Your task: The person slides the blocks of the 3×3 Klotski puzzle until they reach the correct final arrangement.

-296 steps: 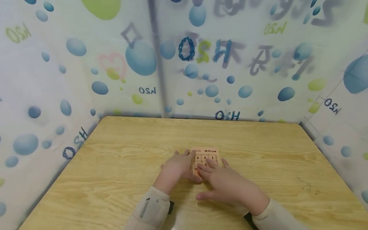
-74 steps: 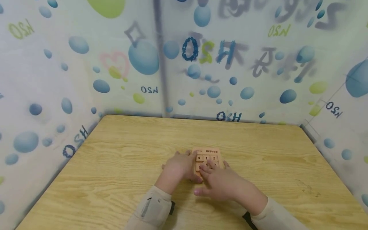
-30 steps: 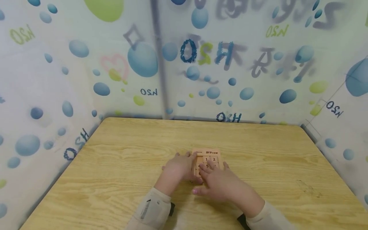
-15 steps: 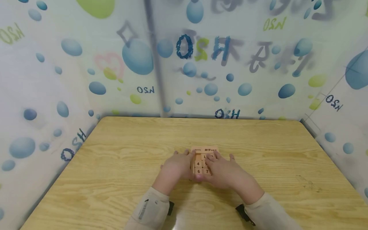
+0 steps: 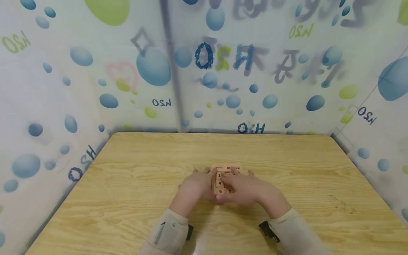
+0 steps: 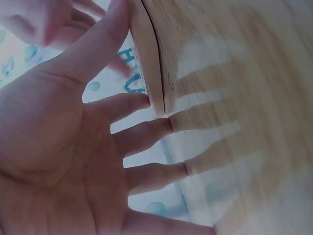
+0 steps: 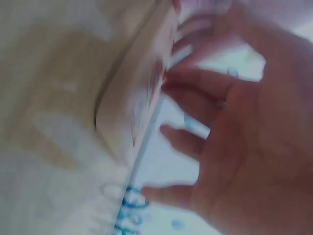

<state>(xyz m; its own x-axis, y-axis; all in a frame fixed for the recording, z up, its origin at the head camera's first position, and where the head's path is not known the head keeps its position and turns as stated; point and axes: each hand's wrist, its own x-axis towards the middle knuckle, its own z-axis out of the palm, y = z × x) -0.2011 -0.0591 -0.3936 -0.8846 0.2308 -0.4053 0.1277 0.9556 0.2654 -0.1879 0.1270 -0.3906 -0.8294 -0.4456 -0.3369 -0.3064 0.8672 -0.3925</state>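
A wooden sliding number puzzle lies on the table in the head view, its left column of tiles reading 1, 4 and 6 from far to near. My left hand holds the puzzle's left side, thumb at the near corner and index finger toward the far one. Its other fingers spread onto the table in the left wrist view, beside the board's edge. Over the tiles lies my right hand, a fingertip on the top row and the thumb at the near edge. It hides most of the middle and right columns.
The wood-grain table extends on every side of the puzzle. A wall sheet with blue and green dots rises behind the far edge and at both sides. Pale sleeves with dark wrist straps cover both forearms.
Tiles 4 and 6 slid down the left column, opening a gap in the far left corner. Tile 1 then moved left into it. The right hand shifted left over the tiles; the left hand stayed.
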